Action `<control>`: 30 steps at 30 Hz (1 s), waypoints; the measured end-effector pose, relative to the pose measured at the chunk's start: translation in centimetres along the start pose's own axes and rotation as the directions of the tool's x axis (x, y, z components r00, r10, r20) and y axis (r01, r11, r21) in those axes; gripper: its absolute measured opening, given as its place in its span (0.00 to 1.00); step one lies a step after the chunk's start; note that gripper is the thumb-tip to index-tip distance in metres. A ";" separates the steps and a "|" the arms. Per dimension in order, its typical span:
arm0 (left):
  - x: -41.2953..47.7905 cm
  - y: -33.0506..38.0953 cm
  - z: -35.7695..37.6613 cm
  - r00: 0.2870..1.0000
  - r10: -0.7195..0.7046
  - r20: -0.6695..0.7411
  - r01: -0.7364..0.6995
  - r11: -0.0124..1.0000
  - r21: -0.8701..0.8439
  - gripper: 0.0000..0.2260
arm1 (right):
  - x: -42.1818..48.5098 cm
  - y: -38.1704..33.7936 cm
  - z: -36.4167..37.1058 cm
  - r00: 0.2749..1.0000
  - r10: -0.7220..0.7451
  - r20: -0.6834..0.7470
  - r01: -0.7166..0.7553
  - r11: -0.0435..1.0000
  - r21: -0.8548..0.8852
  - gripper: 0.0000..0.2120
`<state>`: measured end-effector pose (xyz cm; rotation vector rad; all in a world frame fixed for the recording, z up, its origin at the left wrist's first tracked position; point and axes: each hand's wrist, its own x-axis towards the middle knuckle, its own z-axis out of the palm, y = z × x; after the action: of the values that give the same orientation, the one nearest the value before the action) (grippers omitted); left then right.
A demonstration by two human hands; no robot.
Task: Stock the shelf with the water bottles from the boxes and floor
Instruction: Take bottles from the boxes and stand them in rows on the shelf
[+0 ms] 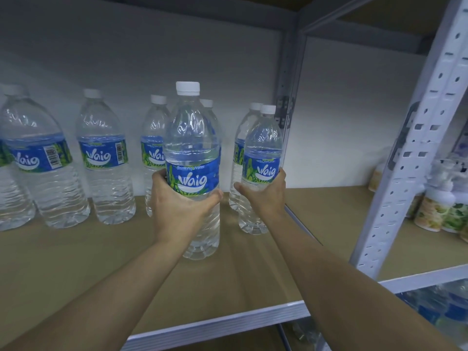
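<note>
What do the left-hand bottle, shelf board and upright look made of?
Left-hand bottle: clear glossy plastic, ribbed and see-through, white cap. Shelf board: matt brown, probably fibreboard; no grain shows. Upright: white-painted punched metal, likely steel.

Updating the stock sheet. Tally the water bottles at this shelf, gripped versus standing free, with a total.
Gripped bottles, one in the left hand, one in the right hand: 2
Free-standing bottles on the shelf: 6 (leftmost cut off)
Total: 8

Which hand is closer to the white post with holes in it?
Right. The right hand, gripping a bottle, sits left of the post; the left hand grips another bottle farther left.
</note>
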<state>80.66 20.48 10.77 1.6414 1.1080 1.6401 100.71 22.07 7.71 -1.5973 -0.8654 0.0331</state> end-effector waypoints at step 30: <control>2.7 -3.1 7.1 0.999 -0.032 0.023 0.031 0.999 0.026 0.41 | -7.1 6.0 -4.6 0.931 0.026 0.364 0.267 0.630 -0.729 0.32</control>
<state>86.90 25.50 8.83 1.6467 1.1427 1.5894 100.88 14.57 0.52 -2.3861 -1.3858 -0.1938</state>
